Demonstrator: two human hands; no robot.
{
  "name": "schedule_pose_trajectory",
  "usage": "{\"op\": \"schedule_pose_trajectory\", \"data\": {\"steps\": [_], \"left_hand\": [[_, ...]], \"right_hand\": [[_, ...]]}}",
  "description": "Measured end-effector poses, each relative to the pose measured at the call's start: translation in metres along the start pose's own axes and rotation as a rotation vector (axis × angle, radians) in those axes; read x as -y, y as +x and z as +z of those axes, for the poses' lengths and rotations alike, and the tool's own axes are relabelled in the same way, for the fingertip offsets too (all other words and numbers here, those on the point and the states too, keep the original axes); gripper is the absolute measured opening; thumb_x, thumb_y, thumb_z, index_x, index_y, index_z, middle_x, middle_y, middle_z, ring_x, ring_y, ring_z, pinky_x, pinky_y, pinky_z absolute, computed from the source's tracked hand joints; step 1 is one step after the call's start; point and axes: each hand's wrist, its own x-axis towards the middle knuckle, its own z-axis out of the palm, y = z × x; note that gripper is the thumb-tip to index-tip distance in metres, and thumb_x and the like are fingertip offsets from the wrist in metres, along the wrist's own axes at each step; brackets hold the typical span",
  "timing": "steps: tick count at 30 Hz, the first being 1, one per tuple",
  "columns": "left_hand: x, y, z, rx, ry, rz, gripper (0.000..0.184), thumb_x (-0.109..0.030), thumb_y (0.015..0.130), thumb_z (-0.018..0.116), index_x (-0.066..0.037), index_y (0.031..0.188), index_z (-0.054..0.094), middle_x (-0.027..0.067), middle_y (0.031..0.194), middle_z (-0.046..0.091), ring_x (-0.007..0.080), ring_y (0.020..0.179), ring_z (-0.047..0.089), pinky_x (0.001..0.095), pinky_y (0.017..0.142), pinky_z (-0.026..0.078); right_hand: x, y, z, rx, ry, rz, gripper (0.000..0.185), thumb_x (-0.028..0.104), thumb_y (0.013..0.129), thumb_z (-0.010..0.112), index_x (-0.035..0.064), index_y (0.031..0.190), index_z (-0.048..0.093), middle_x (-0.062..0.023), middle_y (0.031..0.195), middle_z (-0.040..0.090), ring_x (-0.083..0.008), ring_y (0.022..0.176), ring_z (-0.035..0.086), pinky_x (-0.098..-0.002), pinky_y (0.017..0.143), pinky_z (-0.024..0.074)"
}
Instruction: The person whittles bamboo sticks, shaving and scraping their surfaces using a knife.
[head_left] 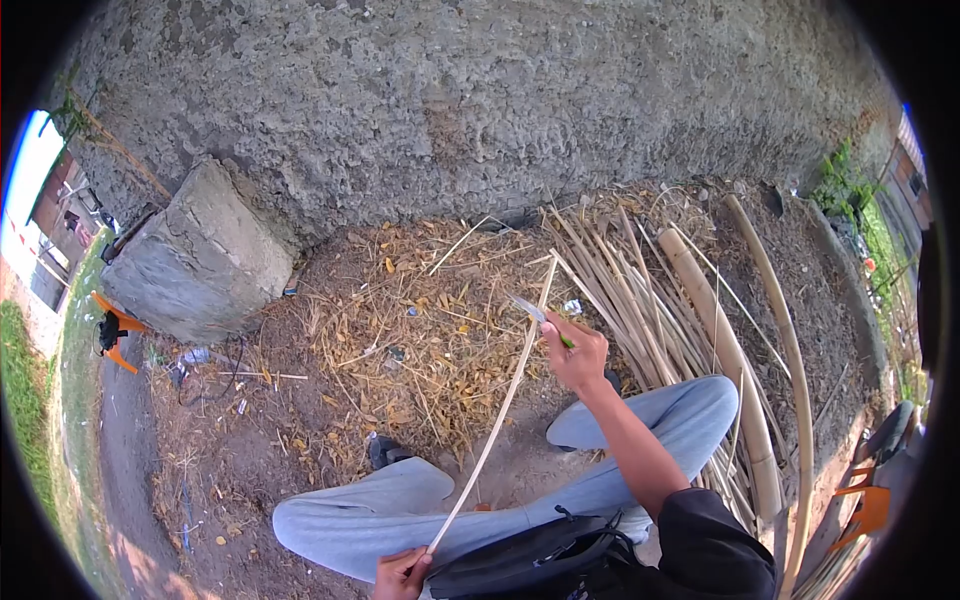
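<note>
A long pale strip [500, 422], probably split bamboo, slants above the ground [240, 460] between the seated person's knees, its far tip toward the wall side and its near end at the lap. The left hand [402, 573] has its grip closed around that near end, low beside the thigh, which likely steadies the strip. The right hand [578, 353] has its grip wrapped around the green handle of a knife [527, 308]; the blade lies across the strip close to its far end, though whether it touches cannot be told. Holding the two hands well apart seems to keep the strip taut and the left fingers away from the edge.

The bent legs [640, 420] spread wide, leaving room for the strip between them. Dry leaves and shavings [400, 310] cover the ground ahead. Toward the ground's right edge lies a bundle of strips [625, 300], perhaps put there for easy reach, then a thick pole [715, 345] and a thinner curved pole [780, 320]. A stone block [205, 255] stands at the far left corner, against the rough wall [480, 110].
</note>
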Motion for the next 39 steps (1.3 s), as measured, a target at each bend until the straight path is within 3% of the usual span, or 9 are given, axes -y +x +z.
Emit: {"op": "schedule_pose_trajectory", "data": {"steps": [11, 23, 29, 31, 34, 35, 36, 38, 39], "left_hand": [[0.009, -0.029, -0.019, 0.0, 0.093, -0.02, 0.031, -0.031, 0.101, 0.058, -0.004, 0.106, 0.073, 0.0205, 0.071, 0.061, 0.0193, 0.059, 0.054, 0.0374, 0.059, 0.046], [0.004, -0.037, -0.026, -0.056, 0.048, -0.024, 0.031, -0.032, 0.1, 0.06, -0.005, 0.102, 0.074, 0.0066, 0.061, 0.046, 0.0128, 0.058, 0.042, 0.0349, 0.053, 0.04], [0.023, -0.05, -0.04, 0.085, -0.216, -0.136, 0.042, -0.037, 0.102, 0.058, -0.007, 0.073, 0.064, -0.0038, 0.056, 0.044, 0.0066, 0.054, 0.037, 0.0283, 0.048, 0.029], [0.052, -0.068, -0.047, 0.125, -0.307, -0.466, 0.043, -0.037, 0.103, 0.057, -0.012, 0.068, 0.059, -0.0089, 0.057, 0.041, 0.004, 0.051, 0.034, 0.0252, 0.046, 0.025], [0.035, -0.068, -0.055, 0.06, -0.451, -0.468, 0.041, -0.036, 0.103, 0.057, -0.012, 0.07, 0.06, -0.0082, 0.056, 0.041, 0.004, 0.049, 0.034, 0.0243, 0.045, 0.025], [0.033, -0.066, -0.052, 0.058, -0.455, -0.473, 0.041, -0.036, 0.103, 0.057, -0.012, 0.07, 0.06, -0.0082, 0.056, 0.041, 0.004, 0.049, 0.034, 0.0243, 0.045, 0.025], [0.031, -0.06, -0.048, -0.023, -0.459, -0.476, 0.041, -0.035, 0.103, 0.057, -0.011, 0.07, 0.06, -0.008, 0.056, 0.041, 0.0038, 0.049, 0.033, 0.0242, 0.046, 0.024], [0.023, -0.051, -0.041, -0.106, -0.465, -0.476, 0.04, -0.034, 0.103, 0.056, -0.01, 0.071, 0.06, -0.0079, 0.056, 0.04, 0.0036, 0.049, 0.033, 0.0242, 0.046, 0.024], [0.014, -0.047, -0.041, -0.117, -0.461, -0.469, 0.04, -0.033, 0.103, 0.057, -0.01, 0.07, 0.06, -0.0079, 0.056, 0.04, 0.0036, 0.049, 0.032, 0.0243, 0.046, 0.023]], "right_hand": [[-0.021, 0.011, 0.003, -0.002, -0.044, 0.01, 0.02, 0.025, 0.09, 0.074, 0.0137, 0.106, 0.078, -0.0093, 0.073, 0.072, -0.0211, 0.049, 0.062, -0.0346, 0.046, 0.0447], [-0.037, -0.002, 0.03, 0.033, -0.075, 0.013, 0.019, 0.028, 0.089, 0.074, 0.0163, 0.103, 0.079, -0.008, 0.08, 0.074, -0.0232, 0.052, 0.065, -0.0353, 0.047, 0.0473], [-0.043, -0.002, 0.023, 0.115, -0.193, -0.038, 0.024, 0.031, 0.09, 0.072, 0.0182, 0.109, 0.077, -0.0085, 0.09, 0.076, -0.025, 0.057, 0.068, -0.0353, 0.051, 0.0508], [-0.074, 0.004, 0.024, -0.003, -0.291, 0.182, 0.029, 0.035, 0.092, 0.07, 0.0172, 0.114, 0.076, -0.0092, 0.085, 0.075, -0.0213, 0.059, 0.069, -0.0332, 0.05, 0.0495], [-0.12, -0.001, 0.034, -0.001, -0.037, 0.233, 0.038, 0.041, 0.095, 0.066, 0.0118, 0.117, 0.074, -0.0093, 0.077, 0.073, -0.017, 0.057, 0.066, -0.0316, 0.049, 0.0471], [-0.117, 0.0, 0.027, 0.293, 0.27, 0.65, 0.047, 0.049, 0.097, 0.061, 0.0077, 0.118, 0.072, -0.0024, 0.07, 0.063, -0.0098, 0.049, 0.052, -0.0281, 0.043, 0.0386], [-0.113, 0.001, 0.023, 0.297, 0.269, 0.649, 0.047, 0.049, 0.097, 0.061, 0.0077, 0.118, 0.072, -0.0024, 0.07, 0.063, -0.0098, 0.049, 0.052, -0.0281, 0.043, 0.0386], [-0.105, 0.002, 0.016, 0.556, 1.313, 1.498, 0.051, 0.053, 0.098, 0.057, 0.0054, 0.112, 0.069, 0.0047, 0.069, 0.05, -0.006, 0.044, 0.035, -0.0245, 0.041, 0.0285], [-0.074, 0.007, 0.007, 0.522, 1.294, 1.486, 0.046, 0.055, 0.099, 0.054, 0.0096, 0.098, 0.064, 0.0062, 0.069, 0.042, -0.0038, 0.043, 0.026, -0.0232, 0.04, 0.0221]]}}
